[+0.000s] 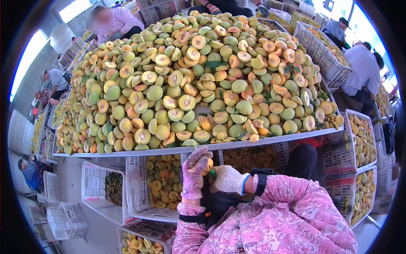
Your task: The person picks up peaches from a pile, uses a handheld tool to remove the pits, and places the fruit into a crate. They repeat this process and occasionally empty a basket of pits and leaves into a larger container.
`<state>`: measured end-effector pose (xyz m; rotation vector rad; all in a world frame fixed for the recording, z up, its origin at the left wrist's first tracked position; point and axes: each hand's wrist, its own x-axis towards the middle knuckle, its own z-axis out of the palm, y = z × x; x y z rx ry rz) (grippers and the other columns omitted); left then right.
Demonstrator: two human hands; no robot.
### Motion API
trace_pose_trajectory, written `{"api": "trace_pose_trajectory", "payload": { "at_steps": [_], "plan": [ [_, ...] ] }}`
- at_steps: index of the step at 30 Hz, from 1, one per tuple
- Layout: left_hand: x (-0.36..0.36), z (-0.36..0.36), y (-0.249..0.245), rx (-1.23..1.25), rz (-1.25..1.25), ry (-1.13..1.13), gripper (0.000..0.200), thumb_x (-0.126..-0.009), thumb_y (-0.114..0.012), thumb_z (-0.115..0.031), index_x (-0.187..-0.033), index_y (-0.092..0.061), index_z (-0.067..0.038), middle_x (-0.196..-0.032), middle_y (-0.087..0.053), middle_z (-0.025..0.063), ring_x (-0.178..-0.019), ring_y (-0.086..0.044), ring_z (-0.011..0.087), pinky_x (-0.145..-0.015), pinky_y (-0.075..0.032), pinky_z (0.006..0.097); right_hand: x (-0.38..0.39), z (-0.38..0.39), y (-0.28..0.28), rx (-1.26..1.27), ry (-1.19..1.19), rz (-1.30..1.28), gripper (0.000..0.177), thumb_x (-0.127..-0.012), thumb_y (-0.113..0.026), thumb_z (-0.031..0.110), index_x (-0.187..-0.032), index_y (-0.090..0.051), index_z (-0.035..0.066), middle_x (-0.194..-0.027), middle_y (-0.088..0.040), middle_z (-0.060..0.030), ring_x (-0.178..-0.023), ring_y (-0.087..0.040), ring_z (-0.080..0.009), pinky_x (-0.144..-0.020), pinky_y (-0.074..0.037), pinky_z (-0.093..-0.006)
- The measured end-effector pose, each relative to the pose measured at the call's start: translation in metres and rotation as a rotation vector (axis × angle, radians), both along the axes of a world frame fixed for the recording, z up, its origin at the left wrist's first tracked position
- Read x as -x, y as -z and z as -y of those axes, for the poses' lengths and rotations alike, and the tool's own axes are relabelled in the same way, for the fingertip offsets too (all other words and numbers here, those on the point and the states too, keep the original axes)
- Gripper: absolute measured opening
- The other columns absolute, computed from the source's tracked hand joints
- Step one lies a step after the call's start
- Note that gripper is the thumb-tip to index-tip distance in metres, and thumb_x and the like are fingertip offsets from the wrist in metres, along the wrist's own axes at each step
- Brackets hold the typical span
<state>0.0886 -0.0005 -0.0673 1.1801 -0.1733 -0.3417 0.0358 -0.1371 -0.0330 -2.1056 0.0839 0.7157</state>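
Observation:
Below the metal edge of a table (203, 148), my left hand (195, 169), in a pink glove, grips a yellow-orange fruit piece (208, 166). My right hand (228, 179), in a white knitted glove, is closed round a small green thing (213, 173), perhaps a tool handle, which touches or nearly touches the fruit. The two hands are close together. On the table above them lies a large heap of halved and whole green and yellow fruit (186, 101), some halves showing their cut faces.
Beneath the table edge stand a crate of fruit halves (164, 180) and one of darker pieces (253, 158). A white crate (91, 186) holds dark bits. Fruit crates (361, 139) stand at right. Other people (114, 23) sit around the table and farther off.

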Motion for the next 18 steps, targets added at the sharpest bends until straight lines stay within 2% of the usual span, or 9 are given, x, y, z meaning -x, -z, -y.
{"api": "trace_pose_trajectory", "payload": {
  "at_steps": [3,4,7,9,10,13,15,18],
  "plan": [
    [-0.003,-0.009,-0.005,0.166,-0.116,0.198,0.045,-0.082,-0.076,-0.023,-0.118,-0.064,0.001,-0.101,-0.069,0.0137,-0.092,-0.068,0.0244,-0.082,-0.055,0.0353,0.012,-0.009,-0.024,-0.251,0.058,-0.347,0.030,-0.066,-0.078,0.019,-0.083,-0.060,0.001,-0.064,-0.060,-0.0091,-0.052,-0.060,-0.0212,-0.048,-0.049,-0.0335],
    [-0.003,-0.006,-0.003,0.179,-0.130,0.222,0.048,-0.080,-0.078,-0.027,-0.116,-0.064,0.001,-0.098,-0.069,0.0140,-0.088,-0.068,0.0257,-0.077,-0.058,0.0365,0.018,-0.017,-0.014,-0.331,0.062,-0.291,0.028,-0.067,-0.079,0.014,-0.079,-0.058,0.001,-0.059,-0.057,-0.0056,-0.044,-0.056,-0.0158,-0.040,-0.044,-0.0300],
    [-0.002,-0.006,-0.005,0.161,-0.129,0.130,0.046,-0.082,-0.075,-0.033,-0.113,-0.063,0.000,-0.095,-0.068,0.0147,-0.085,-0.068,0.0262,-0.073,-0.060,0.0393,0.013,-0.021,-0.014,-0.403,0.083,-0.351,0.028,-0.068,-0.079,0.012,-0.078,-0.054,0.003,-0.061,-0.057,-0.0033,-0.043,-0.054,-0.0157,-0.040,-0.043,-0.0290],
    [0.000,-0.003,-0.009,0.161,-0.161,0.066,0.044,-0.085,-0.072,-0.036,-0.110,-0.063,-0.001,-0.093,-0.067,0.0140,-0.084,-0.068,0.0259,-0.071,-0.059,0.0390,0.014,-0.017,-0.009,-0.657,0.174,-0.369,0.026,-0.068,-0.078,0.011,-0.079,-0.056,0.002,-0.061,-0.059,-0.0043,-0.041,-0.054,-0.0173,-0.039,-0.044,-0.0312],
    [0.000,-0.001,-0.012,0.162,-0.172,0.033,0.043,-0.086,-0.070,-0.038,-0.109,-0.063,-0.002,-0.093,-0.067,0.0136,-0.083,-0.068,0.0257,-0.070,-0.059,0.0388,0.014,-0.014,-0.010,-0.737,0.197,-0.389,0.025,-0.070,-0.078,0.009,-0.080,-0.055,0.005,-0.060,-0.056,-0.0023,-0.040,-0.053,-0.0159,-0.037,-0.042,-0.0295],
    [0.000,-0.002,-0.016,0.187,-0.200,0.006,0.041,-0.088,-0.069,-0.038,-0.107,-0.063,-0.002,-0.091,-0.067,0.0131,-0.082,-0.068,0.0255,-0.068,-0.059,0.0380,0.015,-0.009,-0.019,-0.840,0.200,-0.483,0.026,-0.070,-0.079,0.008,-0.080,-0.055,0.005,-0.060,-0.056,-0.0025,-0.039,-0.052,-0.0157,-0.035,-0.041,-0.0288],
    [0.000,-0.001,-0.016,0.181,-0.180,0.035,0.040,-0.088,-0.070,-0.037,-0.106,-0.064,-0.002,-0.089,-0.067,0.0131,-0.081,-0.068,0.0254,-0.068,-0.059,0.0372,0.016,-0.008,-0.013,-0.792,0.161,-0.432,0.026,-0.070,-0.079,0.008,-0.080,-0.055,0.005,-0.060,-0.056,-0.0029,-0.039,-0.052,-0.0156,-0.035,-0.041,-0.0291],
    [0.003,0.007,-0.015,0.000,-0.084,0.024,0.039,-0.087,-0.071,-0.035,-0.103,-0.066,-0.001,-0.086,-0.068,0.0129,-0.078,-0.068,0.0247,-0.068,-0.058,0.0351,0.018,-0.005,-0.004,-0.710,0.131,-0.419,0.025,-0.071,-0.079,0.007,-0.080,-0.056,0.005,-0.061,-0.056,-0.0028,-0.042,-0.052,-0.0143,-0.037,-0.040,-0.0285]
  ]
}}
